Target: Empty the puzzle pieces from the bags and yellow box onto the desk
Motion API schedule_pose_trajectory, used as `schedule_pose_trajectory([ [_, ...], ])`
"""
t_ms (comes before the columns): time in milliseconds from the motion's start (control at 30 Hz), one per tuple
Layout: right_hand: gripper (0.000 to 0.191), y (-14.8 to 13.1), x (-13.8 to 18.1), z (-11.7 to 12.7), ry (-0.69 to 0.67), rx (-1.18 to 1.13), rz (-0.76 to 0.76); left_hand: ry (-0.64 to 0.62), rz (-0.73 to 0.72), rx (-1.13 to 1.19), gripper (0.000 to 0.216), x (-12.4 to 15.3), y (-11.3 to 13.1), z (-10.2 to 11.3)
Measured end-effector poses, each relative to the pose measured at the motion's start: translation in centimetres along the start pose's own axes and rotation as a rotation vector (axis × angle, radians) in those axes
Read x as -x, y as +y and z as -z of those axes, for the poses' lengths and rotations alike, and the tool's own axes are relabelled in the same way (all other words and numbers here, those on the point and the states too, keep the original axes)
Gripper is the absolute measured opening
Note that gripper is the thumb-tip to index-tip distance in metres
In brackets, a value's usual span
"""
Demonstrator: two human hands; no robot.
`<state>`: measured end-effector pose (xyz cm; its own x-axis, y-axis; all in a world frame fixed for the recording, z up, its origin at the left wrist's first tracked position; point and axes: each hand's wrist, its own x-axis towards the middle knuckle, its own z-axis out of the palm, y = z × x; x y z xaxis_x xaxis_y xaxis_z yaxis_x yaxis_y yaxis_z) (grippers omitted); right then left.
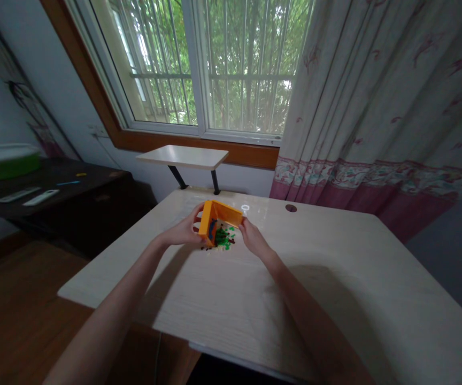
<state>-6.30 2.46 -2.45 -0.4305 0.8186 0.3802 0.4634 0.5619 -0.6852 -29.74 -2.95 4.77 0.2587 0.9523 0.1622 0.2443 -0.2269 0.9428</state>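
Both hands hold a small orange-yellow box (228, 213) with a hinged lid, tilted over the table. My left hand (186, 226) is closed round its left part. At the right, my right hand (253, 238) pinches the edge of the box's other half. Inside, something blue and dark orange (212, 230) shows, too small to make out. Under the box lies a pile of small green, dark brown and pale pieces (224, 238) on the tabletop, partly covered by the box.
The pale wooden table (223, 291) has a raised white shelf (185, 155) at its back edge and a round cable hole (291, 208). To the left, a dark table (90, 179) bears a green tub (6, 163) and two white remote-like objects (40, 198). A curtain (355, 133) hangs at the right.
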Motion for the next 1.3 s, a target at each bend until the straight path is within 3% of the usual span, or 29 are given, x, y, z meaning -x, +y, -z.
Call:
schedule_pose_trajectory([
  [167, 0.022, 0.3, 0.8, -0.6, -0.003, 0.054, -0.029, -0.020, -0.012, -0.090, 0.093, -0.4, 0.7, -0.4],
  [333, 0.020, 0.4, 1.4, -1.4, -0.041, 0.155, -0.072, -0.117, -0.043, -0.303, 0.096, -1.3, 1.1, -0.7],
  [500, 0.023, 1.0, 1.7, -1.9, -0.019, 0.183, -0.107, -0.161, -0.136, -0.468, 0.095, -2.6, 1.8, -1.0],
  [867, 0.021, 1.6, 1.7, -2.3, 0.013, 0.044, -0.121, -0.069, -0.139, -0.598, 0.095, -5.3, 0.8, -2.7],
  [1067, 0.020, 1.7, 1.7, -1.9, 0.077, -0.029, -0.116, -0.062, -0.076, -0.532, 0.094, -5.0, 1.6, -2.8],
  [1300, 0.016, 1.3, 1.4, -1.5, 0.121, -0.072, -0.126, -0.192, -0.029, -0.110, 0.079, -2.8, 1.3, 0.7],
])
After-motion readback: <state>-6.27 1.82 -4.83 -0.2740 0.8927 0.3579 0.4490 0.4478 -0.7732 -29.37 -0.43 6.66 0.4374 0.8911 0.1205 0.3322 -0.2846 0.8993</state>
